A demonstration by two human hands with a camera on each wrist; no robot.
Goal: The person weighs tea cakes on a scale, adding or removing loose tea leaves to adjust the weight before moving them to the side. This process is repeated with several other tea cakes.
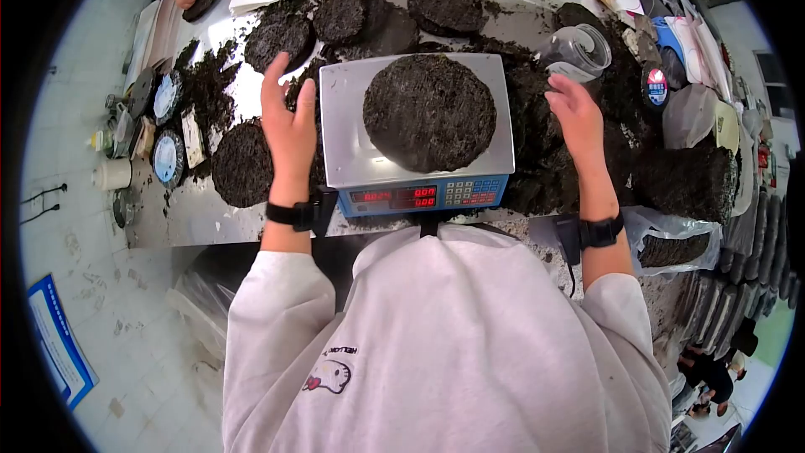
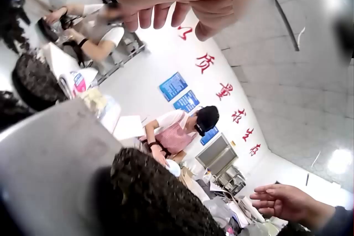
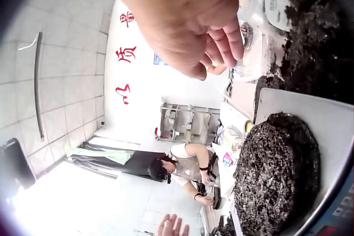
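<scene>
A dark, flaky round cake (image 1: 430, 113) that looks like dried seaweed lies on the steel pan of a blue digital scale (image 1: 344, 117). Red digits glow on the scale's display (image 1: 394, 196). My left hand (image 1: 289, 122) is raised beside the pan's left edge, fingers loosely extended and holding nothing. On the other side, my right hand (image 1: 579, 122) hovers past the pan's right edge, also without anything in it. Both wrist views show the cake (image 3: 271, 175) apart from the hands, its edge rough and thick.
More dark cakes (image 1: 444, 7) lie behind the scale, and another cake (image 1: 243, 164) sits at its left. A clear plastic jar (image 1: 579, 50) lies at the back right amid loose dark flakes. Labelled round packs (image 1: 168, 159) stand at the left. Other people (image 2: 171, 131) work nearby.
</scene>
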